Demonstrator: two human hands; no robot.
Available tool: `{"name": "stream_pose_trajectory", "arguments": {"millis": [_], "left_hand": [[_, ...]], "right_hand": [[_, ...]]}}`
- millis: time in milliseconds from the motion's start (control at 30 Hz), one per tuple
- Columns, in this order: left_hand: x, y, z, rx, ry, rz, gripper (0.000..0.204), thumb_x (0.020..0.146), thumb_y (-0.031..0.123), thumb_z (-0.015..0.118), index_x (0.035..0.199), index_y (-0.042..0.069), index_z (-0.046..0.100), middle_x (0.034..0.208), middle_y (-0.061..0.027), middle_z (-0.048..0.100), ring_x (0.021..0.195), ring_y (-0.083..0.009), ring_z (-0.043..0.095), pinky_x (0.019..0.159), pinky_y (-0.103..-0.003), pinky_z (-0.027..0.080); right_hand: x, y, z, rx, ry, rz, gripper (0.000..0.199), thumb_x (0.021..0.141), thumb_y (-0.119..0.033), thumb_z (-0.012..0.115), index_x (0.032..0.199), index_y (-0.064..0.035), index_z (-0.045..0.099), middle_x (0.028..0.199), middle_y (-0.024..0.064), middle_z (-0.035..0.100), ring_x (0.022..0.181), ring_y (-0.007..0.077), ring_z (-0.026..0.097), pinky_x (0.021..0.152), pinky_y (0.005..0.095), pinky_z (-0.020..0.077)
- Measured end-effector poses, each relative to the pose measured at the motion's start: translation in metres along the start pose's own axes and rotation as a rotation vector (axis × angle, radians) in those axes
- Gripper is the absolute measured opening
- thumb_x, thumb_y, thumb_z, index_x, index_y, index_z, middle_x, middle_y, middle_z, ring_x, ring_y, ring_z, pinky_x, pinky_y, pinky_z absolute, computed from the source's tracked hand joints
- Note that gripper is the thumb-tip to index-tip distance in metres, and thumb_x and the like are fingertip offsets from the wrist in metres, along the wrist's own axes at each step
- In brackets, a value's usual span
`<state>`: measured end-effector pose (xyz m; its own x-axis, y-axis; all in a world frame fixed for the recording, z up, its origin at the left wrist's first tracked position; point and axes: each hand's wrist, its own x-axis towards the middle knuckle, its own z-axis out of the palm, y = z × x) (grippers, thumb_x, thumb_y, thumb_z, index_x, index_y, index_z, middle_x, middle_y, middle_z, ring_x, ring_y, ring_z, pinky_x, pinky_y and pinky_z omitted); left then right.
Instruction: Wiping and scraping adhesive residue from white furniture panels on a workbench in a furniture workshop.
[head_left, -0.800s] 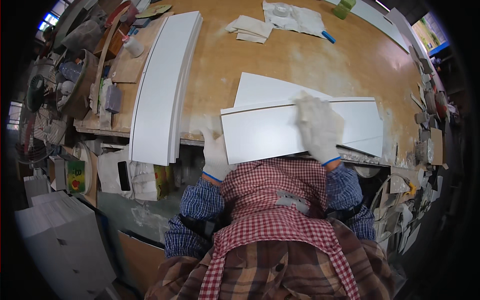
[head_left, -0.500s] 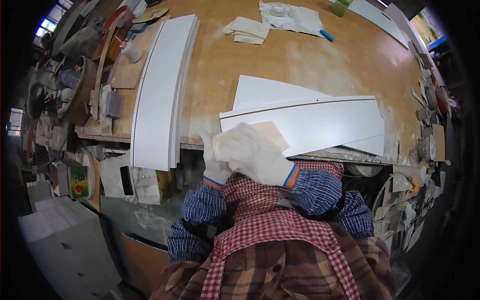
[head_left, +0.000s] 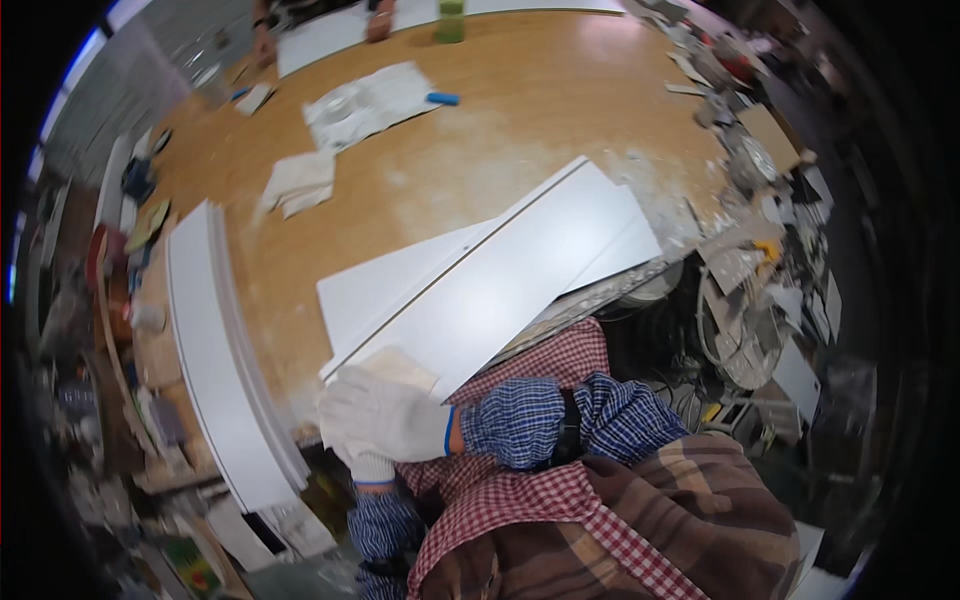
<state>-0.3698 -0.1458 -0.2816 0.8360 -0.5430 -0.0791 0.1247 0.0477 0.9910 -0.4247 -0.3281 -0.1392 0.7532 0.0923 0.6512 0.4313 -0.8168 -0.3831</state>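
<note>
White boards lie overlapped at the table's near edge; the top white board (head_left: 500,275) has a dark groove along its far long side. A cream folded cloth (head_left: 400,368) rests at this board's near left end. My right hand (head_left: 392,408), in a white knit glove with a blue cuff, is closed over the cloth there. Directly below and partly behind it is my left hand (head_left: 350,445), gloved alike, its fingers mostly hidden by the right one.
A stack of long white boards (head_left: 215,350) stands at the left. Farther off are folded cloths (head_left: 302,182), a white sheet (head_left: 385,100), a blue object (head_left: 442,99) and a green container (head_left: 451,22). A co-worker's hands (head_left: 380,24) touch a far white board (head_left: 320,42).
The view has swung round, so the table appears turned. My hands, with the cloth, have come to the top board's near left end. A co-worker's hands now show at the far side.
</note>
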Motion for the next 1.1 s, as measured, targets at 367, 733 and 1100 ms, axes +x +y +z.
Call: {"name": "stream_pose_trajectory", "arguments": {"millis": [367, 733, 1100], "left_hand": [[0.026, 0.074, 0.039, -0.500, -0.026, -0.479, 0.037, 0.112, 0.028, 0.054, 0.135, -0.001, 0.055, 0.125, -0.0139, 0.067, 0.114, -0.0273, 0.070, 0.095, -0.039, 0.062], [0.023, 0.083, 0.055, -0.502, 0.004, -0.563, 0.051, 0.112, 0.037, 0.053, 0.144, -0.003, 0.051, 0.134, -0.0172, 0.065, 0.121, -0.0312, 0.067, 0.100, -0.043, 0.059], [0.040, 0.064, 0.037, -0.750, -0.073, -0.496, 0.086, 0.102, 0.077, 0.036, 0.152, 0.009, 0.048, 0.143, -0.0161, 0.061, 0.128, -0.0355, 0.063, 0.105, -0.053, 0.056]], "right_hand": [[-0.083, 0.173, -0.180, -0.598, -0.085, 0.457, 0.040, 0.095, -0.030, 0.061, 0.130, -0.0104, 0.061, 0.133, 0.0126, 0.061, 0.131, 0.0324, 0.054, 0.118, 0.0508, 0.0351], [-0.067, 0.162, -0.211, -0.592, -0.278, 0.794, 0.041, 0.097, -0.024, 0.050, 0.132, -0.0044, 0.059, 0.124, 0.0181, 0.060, 0.125, 0.0348, 0.052, 0.109, 0.0491, 0.0355], [-0.029, 0.009, -0.041, 0.010, -0.266, -0.071, 0.045, 0.095, -0.028, 0.061, 0.136, -0.0095, 0.060, 0.132, 0.0147, 0.061, 0.126, 0.0342, 0.054, 0.118, 0.0518, 0.0361]]}}
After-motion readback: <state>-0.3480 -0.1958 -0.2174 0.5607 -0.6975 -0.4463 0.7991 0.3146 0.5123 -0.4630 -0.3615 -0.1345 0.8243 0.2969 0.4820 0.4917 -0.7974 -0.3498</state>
